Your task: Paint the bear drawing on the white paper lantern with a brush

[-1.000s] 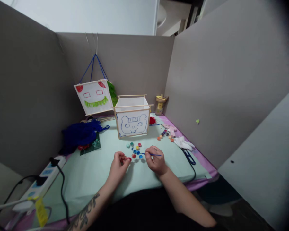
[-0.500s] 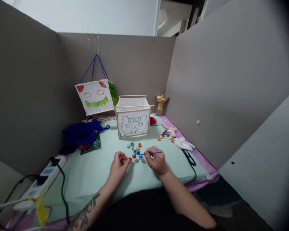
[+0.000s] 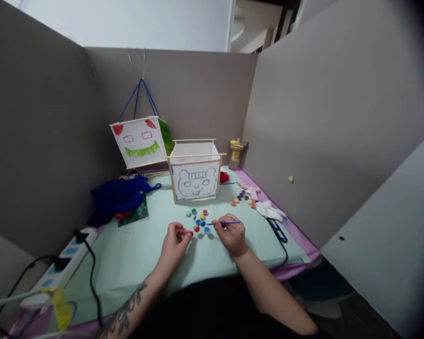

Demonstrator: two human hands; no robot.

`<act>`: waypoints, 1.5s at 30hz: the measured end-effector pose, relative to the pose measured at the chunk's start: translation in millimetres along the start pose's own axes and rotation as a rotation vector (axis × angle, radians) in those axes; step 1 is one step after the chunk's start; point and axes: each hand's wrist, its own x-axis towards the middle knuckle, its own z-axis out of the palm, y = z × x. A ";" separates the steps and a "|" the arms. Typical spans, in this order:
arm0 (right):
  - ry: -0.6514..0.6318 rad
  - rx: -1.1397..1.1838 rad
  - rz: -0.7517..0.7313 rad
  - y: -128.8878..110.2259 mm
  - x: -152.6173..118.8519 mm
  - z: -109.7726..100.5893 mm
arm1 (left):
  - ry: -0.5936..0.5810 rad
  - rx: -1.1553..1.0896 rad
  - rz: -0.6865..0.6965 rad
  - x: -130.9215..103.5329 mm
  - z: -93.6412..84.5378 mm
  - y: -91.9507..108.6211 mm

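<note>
A thin blue paintbrush point(image 3: 232, 222) is pinched in my right hand point(image 3: 232, 235), its tip pointing left over the small blue paint pots point(image 3: 202, 224). Whether the tip touches the paint is too small to tell. My left hand point(image 3: 175, 241) pinches a small red paint pot point(image 3: 190, 233) between thumb and fingers. Several other pots lie between and beyond the hands, among them a yellow pot point(image 3: 202, 217), a green pot point(image 3: 194, 212) and a red pot point(image 3: 205, 213). Behind them stands a white paper lantern point(image 3: 197, 182) on a wooden stick frame, with a bear face outlined in blue.
At the back left a painted lantern point(image 3: 140, 143) hangs on blue cords. Blue fabric point(image 3: 122, 194) lies below it. A power strip point(image 3: 65, 259) with cables runs along the left edge. More paint pots point(image 3: 245, 197), a white glove point(image 3: 270, 211) and scissors point(image 3: 277, 231) sit at right.
My right hand has shifted slightly to the right with the paintbrush, which now lies more level. My left hand stays in place with the red pot.
</note>
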 end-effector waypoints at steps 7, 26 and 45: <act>-0.025 -0.025 -0.004 -0.1 0.2 0.0 | 0.003 -0.013 -0.002 -0.1 0.3 0.7; -0.027 -0.012 -0.005 -1.3 0.6 0.8 | -0.009 0.019 0.003 -1.5 0.3 5.3; 0.142 0.117 0.255 8.7 -5.1 -2.1 | 0.012 0.031 0.001 -0.2 -0.6 1.8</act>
